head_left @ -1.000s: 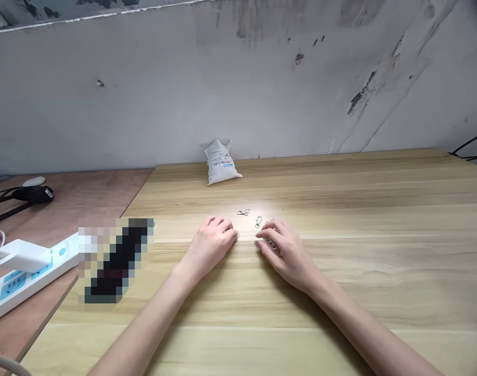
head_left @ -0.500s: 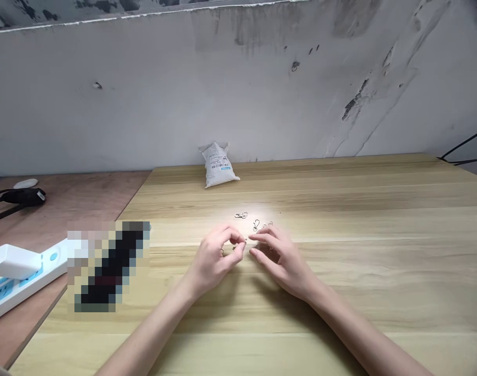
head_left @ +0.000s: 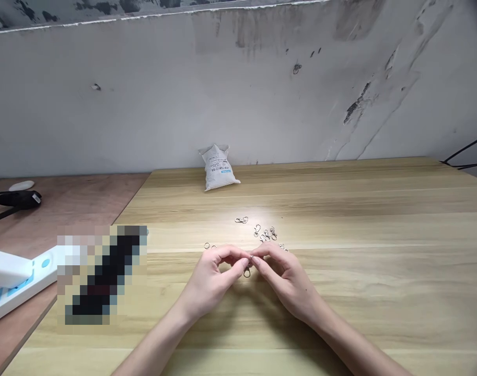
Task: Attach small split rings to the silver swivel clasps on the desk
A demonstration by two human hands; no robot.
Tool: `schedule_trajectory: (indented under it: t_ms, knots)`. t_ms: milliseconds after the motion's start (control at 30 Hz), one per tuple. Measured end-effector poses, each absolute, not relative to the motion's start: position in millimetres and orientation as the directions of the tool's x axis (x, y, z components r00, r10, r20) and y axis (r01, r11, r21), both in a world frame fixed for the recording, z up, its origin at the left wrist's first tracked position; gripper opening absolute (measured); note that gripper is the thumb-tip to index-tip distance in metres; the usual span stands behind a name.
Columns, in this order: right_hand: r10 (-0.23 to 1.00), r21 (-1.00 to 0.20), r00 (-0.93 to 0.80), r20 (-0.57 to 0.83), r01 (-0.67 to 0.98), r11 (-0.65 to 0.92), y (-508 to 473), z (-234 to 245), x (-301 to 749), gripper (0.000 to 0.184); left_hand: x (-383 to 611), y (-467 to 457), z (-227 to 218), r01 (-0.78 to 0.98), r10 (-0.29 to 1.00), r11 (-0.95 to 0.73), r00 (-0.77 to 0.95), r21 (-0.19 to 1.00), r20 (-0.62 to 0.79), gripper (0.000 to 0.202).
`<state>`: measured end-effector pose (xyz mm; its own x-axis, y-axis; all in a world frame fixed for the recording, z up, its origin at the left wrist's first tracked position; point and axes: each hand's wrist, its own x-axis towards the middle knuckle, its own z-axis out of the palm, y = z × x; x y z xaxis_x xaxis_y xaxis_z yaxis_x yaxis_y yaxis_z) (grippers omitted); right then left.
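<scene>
Left hand and right hand pinch a small swivel clasp at the fingertips; more clasps lie just beyond; white sack, print unreadable.

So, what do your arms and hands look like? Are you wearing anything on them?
Both arms are bare, with no sleeve showing on the left forearm or the right forearm. The left hand and the right hand are slim and have no gloves. No watch, bracelet, cable or marking shows on either one.
</scene>
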<state>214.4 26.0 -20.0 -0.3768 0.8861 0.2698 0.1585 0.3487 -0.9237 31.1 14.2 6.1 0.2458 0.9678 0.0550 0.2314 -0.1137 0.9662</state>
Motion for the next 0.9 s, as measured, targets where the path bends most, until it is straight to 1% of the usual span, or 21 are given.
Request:
schedule_trajectory:
  t_ms: [133, 200, 233, 267, 333, 367, 433, 500, 567, 600, 667, 767, 900]
  knots:
    - [0.9, -0.93, -0.37, 0.232, 0.186, 0.316, 26, -17, 215, 0.022, 29, 14, 6, 0.279, 0.965, -0.158, 0.248, 0.947, 0.088, 0.011]
    - [0.904, -0.932, -0.372, 0.212, 0.2, 0.301, 25, -15, 216, 0.025, 28, 15, 5, 0.355, 0.951, -0.263, 0.25, 0.897, 0.18, 0.01]
    - [0.906, -0.934, -0.372, 0.203, 0.204, 0.293, 25, -15, 216, 0.026, 27, 16, 4, 0.4, 0.93, -0.347, 0.261, 0.848, 0.258, 0.009]
    - [0.909, -0.937, -0.37, 0.192, 0.206, 0.282, 24, -14, 216, 0.026, 26, 17, 2, 0.441, 0.894, -0.443, 0.283, 0.78, 0.348, 0.009]
    - [0.918, -0.945, -0.363, 0.159, 0.213, 0.248, 24, -14, 216, 0.028, 25, 19, 0, 0.504, 0.774, -0.631, 0.356, 0.59, 0.523, 0.013]
    - [0.923, -0.95, -0.36, 0.136, 0.216, 0.224, 24, -14, 216, 0.029, 25, 19, -2, 0.527, 0.705, -0.7, 0.402, 0.482, 0.585, 0.015]
    - [0.93, -0.963, -0.359, 0.082, 0.213, 0.167, 23, -14, 216, 0.029, 24, 18, -2, 0.562, 0.577, -0.782, 0.489, 0.27, 0.654, 0.019]
    - [0.934, -0.979, -0.358, 0.019, 0.181, 0.089, 23, -13, 216, 0.029, 24, 16, 0, 0.583, 0.487, -0.807, 0.563, 0.097, 0.668, 0.019]
    - [0.931, -0.993, -0.364, -0.041, 0.119, 0.003, 24, -11, 216, 0.031, 24, 14, 5, 0.579, 0.428, -0.815, 0.624, -0.019, 0.654, 0.016]
    - [0.926, -0.995, -0.371, -0.067, 0.089, -0.036, 24, -10, 215, 0.032, 24, 14, 7, 0.571, 0.407, -0.819, 0.647, -0.056, 0.645, 0.015]
    - [0.91, -0.994, -0.399, -0.111, 0.046, -0.101, 25, -8, 215, 0.035, 24, 12, 10, 0.553, 0.381, -0.827, 0.682, -0.099, 0.624, 0.015]
    - [0.885, -0.985, -0.433, -0.169, 0.036, -0.17, 26, -9, 215, 0.037, 24, 12, 10, 0.535, 0.358, -0.834, 0.709, -0.132, 0.608, 0.015]
    - [0.878, -0.982, -0.439, -0.189, 0.075, -0.174, 25, -12, 216, 0.036, 26, 11, 8, 0.533, 0.347, -0.831, 0.721, -0.16, 0.6, 0.015]
